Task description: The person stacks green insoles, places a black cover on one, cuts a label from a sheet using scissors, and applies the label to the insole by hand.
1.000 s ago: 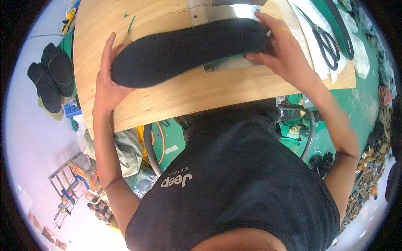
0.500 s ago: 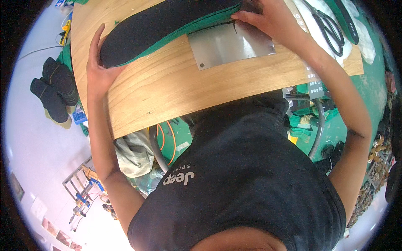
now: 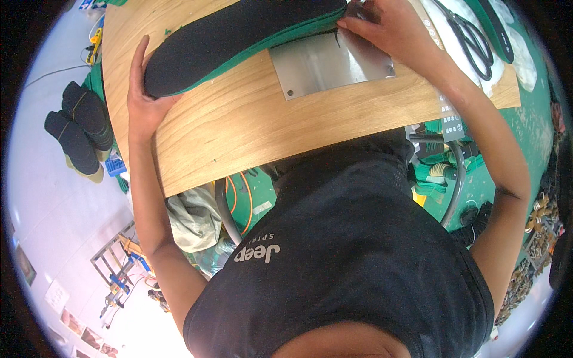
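A stack of shoe insoles (image 3: pixel 233 45), black on top with green edges, lies slantwise along the far part of the wooden table. My left hand (image 3: pixel 143 98) cups its rounded left end, fingers up along the side and thumb under the near edge. At the other end my right hand (image 3: pixel 388 27) is bent in, thumb against the green edge; its other fingertips are partly hidden at the top of the view. A shiny metal plate (image 3: pixel 328 68) with a small hole in one corner lies partly under the insoles and my right hand.
The wooden table (image 3: pixel 239 131) has its near edge by my body. A black cord (image 3: pixel 471 48) and a green strip (image 3: pixel 495 30) lie on white material at right. Dark insoles (image 3: pixel 74 128) are stacked off the left side. An orange cable (image 3: pixel 248 203) runs over the green floor.
The view has shifted very slightly. Both hands stay at the ends of the insoles, with the right fingers a little changed in position.
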Tool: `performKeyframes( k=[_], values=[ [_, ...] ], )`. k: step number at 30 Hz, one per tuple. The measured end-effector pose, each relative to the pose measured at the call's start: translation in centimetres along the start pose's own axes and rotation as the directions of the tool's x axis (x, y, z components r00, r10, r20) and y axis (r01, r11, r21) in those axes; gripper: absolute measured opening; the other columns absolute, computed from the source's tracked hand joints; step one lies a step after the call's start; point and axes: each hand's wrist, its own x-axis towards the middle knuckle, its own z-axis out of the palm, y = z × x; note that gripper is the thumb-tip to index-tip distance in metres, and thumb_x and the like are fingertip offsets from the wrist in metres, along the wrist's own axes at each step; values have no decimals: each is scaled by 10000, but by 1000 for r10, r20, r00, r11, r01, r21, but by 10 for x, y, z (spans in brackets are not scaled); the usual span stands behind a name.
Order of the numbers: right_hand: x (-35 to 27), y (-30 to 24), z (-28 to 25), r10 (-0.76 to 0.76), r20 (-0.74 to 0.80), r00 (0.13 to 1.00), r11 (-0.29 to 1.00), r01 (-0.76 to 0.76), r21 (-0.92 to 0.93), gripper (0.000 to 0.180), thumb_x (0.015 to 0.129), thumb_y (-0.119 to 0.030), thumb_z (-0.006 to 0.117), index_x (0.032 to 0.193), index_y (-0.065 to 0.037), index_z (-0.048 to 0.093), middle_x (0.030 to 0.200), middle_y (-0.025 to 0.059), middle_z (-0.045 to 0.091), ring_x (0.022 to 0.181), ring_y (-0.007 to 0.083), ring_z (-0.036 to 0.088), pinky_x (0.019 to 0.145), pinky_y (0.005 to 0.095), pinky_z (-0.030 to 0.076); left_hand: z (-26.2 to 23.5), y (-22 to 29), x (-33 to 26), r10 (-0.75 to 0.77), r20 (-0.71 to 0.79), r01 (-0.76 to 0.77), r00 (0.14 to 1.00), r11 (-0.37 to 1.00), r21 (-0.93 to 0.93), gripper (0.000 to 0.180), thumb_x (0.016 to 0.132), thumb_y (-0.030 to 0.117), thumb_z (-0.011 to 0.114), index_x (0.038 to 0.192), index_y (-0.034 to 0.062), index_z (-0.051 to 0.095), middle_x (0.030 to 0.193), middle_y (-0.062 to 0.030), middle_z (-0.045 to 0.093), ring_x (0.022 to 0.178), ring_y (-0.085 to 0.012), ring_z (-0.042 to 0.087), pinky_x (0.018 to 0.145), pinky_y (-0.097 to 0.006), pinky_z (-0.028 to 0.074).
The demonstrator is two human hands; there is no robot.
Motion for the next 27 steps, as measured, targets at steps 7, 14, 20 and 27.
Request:
performKeyframes(
  k=[7,14,20,27],
  values=[
    [0,0,-3,-62,1,998,998,62,6,405,722,-89,725,1089,-40,560,896,142,537,746,278,563,658,354,470,3,3,-2,1,-14,-1,1000,1000,26,1035,567,49,831,1446,85,285,1202,-134,566,1085,-218,570,951,-330,454],
    [-12,6,-17,-103,-47,994,994,100,-49,442,751,-96,696,1157,-28,537,1025,173,565,946,283,559,785,360,473,-4,3,-5,-16,58,20,998,998,-66,975,638,74,790,1451,66,253,1289,-160,502,1162,-259,518,990,-361,418],
    [-66,17,-54,-249,-63,966,847,186,-498,327,805,-107,669,1108,-17,584,1038,139,589,974,300,533,825,360,444,-36,14,-49,-2,-439,12,899,1000,21,539,855,-16,520,1366,-1,350,1276,-206,500,1187,-293,510,969,-393,444],
    [-74,27,-33,-152,-145,978,890,71,-451,174,819,-91,626,957,14,622,930,147,585,897,326,542,783,402,454,52,101,-45,-63,-28,61,998,996,-70,115,859,41,585,937,-7,654,874,-108,661,782,-178,613,706,-281,488]
  ],
)
